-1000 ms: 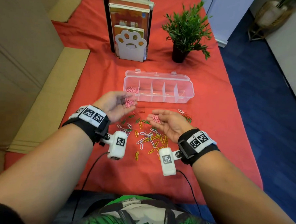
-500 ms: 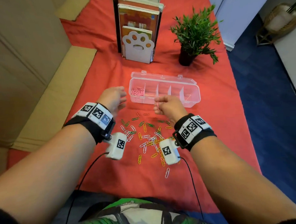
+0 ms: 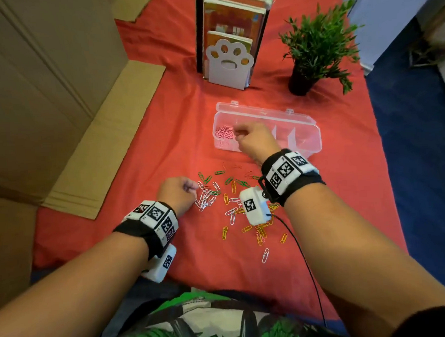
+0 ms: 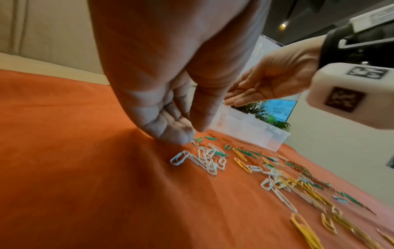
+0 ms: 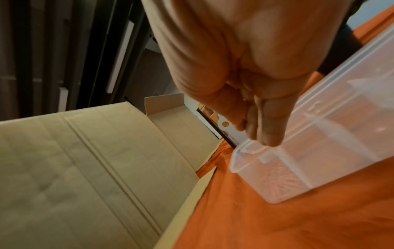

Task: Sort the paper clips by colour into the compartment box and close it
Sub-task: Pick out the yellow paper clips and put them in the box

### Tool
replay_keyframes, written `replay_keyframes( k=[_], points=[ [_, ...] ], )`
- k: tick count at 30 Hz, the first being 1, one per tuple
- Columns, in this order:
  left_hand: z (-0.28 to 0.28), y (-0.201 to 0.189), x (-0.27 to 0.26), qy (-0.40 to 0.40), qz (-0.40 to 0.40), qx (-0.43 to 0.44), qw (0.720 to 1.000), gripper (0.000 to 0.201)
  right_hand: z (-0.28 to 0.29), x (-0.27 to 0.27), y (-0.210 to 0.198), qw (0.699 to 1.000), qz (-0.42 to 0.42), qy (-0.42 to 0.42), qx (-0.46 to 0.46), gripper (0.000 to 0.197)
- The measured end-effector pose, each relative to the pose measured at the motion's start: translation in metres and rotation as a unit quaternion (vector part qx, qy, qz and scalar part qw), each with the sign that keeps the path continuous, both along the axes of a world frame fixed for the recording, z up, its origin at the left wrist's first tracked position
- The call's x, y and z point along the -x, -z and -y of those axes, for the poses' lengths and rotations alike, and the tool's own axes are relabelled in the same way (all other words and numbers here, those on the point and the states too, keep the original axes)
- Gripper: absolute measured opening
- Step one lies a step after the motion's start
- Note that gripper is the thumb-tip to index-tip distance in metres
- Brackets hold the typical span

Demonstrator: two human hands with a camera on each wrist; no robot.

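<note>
While the right hand (image 3: 253,139) hovers over the clear box (image 3: 310,138), fingers drawn together above the leftmost compartment with the pink clips (image 3: 224,133), whether it holds a clip cannot be told. Left hand (image 3: 177,195) pinches at the white clips (image 3: 206,197); whether it has one is unclear. Yellow, green and white clips (image 3: 244,206) lie scattered on the red-covered bench (image 3: 176,150). Box lid is open.

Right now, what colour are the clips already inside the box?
Pink clips, in the box's leftmost compartment; clearest from the head view.
</note>
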State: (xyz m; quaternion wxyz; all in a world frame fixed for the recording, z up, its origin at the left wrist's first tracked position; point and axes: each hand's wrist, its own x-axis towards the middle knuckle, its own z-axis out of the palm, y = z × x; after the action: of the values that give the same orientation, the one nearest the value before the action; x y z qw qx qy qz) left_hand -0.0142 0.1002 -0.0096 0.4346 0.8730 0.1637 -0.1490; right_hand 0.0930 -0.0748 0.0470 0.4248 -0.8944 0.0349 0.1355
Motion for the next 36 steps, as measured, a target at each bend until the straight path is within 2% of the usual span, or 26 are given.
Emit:
replay_keyframes(
  k=[4,13,18,22,25,27,32,36],
  points=[
    [0.010,0.000,0.005,0.039,-0.008,-0.015,0.999,0.016,0.025,0.046,0.002,0.998,0.042,-0.003,0.056,0.033],
    [0.057,-0.006,0.016,0.171,-0.016,-0.062,0.983,0.016,0.078,0.126,0.034,0.986,-0.058,-0.006,0.156,0.020],
    [0.085,-0.007,0.019,0.258,-0.001,-0.062,0.964,0.021,0.092,0.147,0.048,0.975,-0.056,0.012,0.213,0.018],
    [0.100,-0.007,0.025,0.348,0.010,-0.122,0.929,0.023,0.089,0.159,0.052,0.962,-0.076,-0.009,0.263,0.034],
    [0.100,-0.003,0.030,0.360,0.004,-0.156,0.920,0.025,0.078,0.169,0.061,0.956,-0.099,-0.049,0.272,0.051],
    [0.098,0.000,0.032,0.364,0.015,-0.169,0.916,0.025,0.070,0.176,0.067,0.954,-0.082,-0.075,0.279,0.056],
    [0.098,0.001,0.032,0.386,0.051,-0.206,0.898,0.019,0.066,0.169,0.068,0.959,-0.058,-0.069,0.269,0.023],
    [0.097,-0.001,0.030,0.389,0.041,-0.215,0.895,0.012,0.078,0.152,0.064,0.977,-0.092,-0.010,0.194,0.012]
  ],
)
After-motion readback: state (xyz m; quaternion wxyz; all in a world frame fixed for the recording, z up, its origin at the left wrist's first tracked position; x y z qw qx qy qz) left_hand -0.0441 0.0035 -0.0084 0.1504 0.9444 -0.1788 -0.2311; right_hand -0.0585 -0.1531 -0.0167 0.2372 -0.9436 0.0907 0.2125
